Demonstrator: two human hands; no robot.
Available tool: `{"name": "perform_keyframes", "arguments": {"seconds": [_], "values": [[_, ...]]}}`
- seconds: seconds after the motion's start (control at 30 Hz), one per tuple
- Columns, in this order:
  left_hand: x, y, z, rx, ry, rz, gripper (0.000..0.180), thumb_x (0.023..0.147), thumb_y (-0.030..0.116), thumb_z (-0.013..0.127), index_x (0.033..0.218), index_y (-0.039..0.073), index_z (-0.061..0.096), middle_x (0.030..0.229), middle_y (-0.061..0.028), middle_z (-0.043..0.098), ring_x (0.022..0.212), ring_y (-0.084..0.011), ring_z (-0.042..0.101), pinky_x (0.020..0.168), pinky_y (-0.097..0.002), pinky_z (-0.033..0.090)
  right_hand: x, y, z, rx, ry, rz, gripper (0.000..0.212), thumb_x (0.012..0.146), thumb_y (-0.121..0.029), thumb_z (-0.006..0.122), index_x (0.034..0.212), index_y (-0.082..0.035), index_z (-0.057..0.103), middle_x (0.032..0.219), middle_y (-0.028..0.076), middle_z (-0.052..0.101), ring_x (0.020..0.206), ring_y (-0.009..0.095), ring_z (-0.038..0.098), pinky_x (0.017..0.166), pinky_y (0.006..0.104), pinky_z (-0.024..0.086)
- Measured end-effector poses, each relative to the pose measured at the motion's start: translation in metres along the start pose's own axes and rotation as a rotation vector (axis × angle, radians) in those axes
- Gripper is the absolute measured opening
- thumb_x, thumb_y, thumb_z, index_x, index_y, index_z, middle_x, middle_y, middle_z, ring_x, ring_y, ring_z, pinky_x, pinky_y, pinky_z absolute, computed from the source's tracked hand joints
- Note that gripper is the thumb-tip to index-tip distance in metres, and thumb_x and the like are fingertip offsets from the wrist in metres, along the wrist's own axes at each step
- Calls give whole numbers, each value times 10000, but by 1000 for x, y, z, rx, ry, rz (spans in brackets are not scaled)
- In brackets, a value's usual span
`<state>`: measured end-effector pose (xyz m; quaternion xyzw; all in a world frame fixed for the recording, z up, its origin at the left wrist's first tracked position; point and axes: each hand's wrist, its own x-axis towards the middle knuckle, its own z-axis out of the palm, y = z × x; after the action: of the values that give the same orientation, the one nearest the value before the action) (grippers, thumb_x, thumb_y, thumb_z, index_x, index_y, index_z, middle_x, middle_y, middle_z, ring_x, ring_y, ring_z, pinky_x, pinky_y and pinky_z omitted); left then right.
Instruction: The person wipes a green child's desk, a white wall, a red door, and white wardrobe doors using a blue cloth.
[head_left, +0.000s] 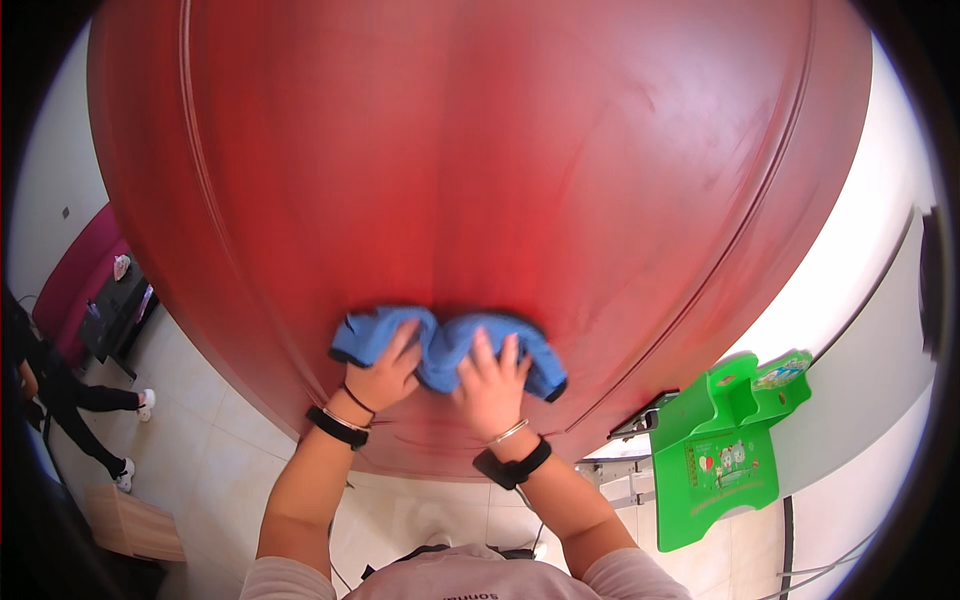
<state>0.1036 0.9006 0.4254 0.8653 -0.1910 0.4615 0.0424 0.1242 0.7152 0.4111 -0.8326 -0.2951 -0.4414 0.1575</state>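
A crumpled blue cloth with black edging lies bunched on a large glossy dark-red tabletop, close to its near edge. My left hand grips the cloth's left part, with the fingers pressed into the folds. Over its right part, my right hand bears down, fingers somewhat apart and curled into the fabric. The hands are a little blurred, and the fabric under the palms is hidden. Both wrists carry a black band; a bracelet shows on the right one.
To the right stands a green plastic desk-like stand with a printed picture, beside a pale panel. At far left are a dark low table, a magenta sofa, and a person in black. A wooden piece sits lower left.
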Motion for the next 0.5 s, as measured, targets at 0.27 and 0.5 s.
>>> {"name": "perform_keyframes", "arguments": {"seconds": [0.27, 0.5], "values": [[-14, -22, -22, -32, -195, 92, 351, 681, 206, 627, 1016, 101, 621, 1200, -75, 527, 1060, -304, 510, 907, -482, 378, -3, -4, 8, 113, -157, -185, 397, 753, -182, 617, 1141, -132, 547, 1356, 25, 393, 1192, 361, 379, 857, 412, 440], [127, -38, -110, -56, 260, -39, 406, 712, 98, 577, 1108, 13, 565, 1373, -148, 372, 1209, -378, 394, 986, -437, 333, 164, -37, -77, 34, 133, -228, 479, 723, -158, 626, 1176, -59, 505, 1415, 79, 309, 1277, 362, 292, 875, 501, 382]]}}
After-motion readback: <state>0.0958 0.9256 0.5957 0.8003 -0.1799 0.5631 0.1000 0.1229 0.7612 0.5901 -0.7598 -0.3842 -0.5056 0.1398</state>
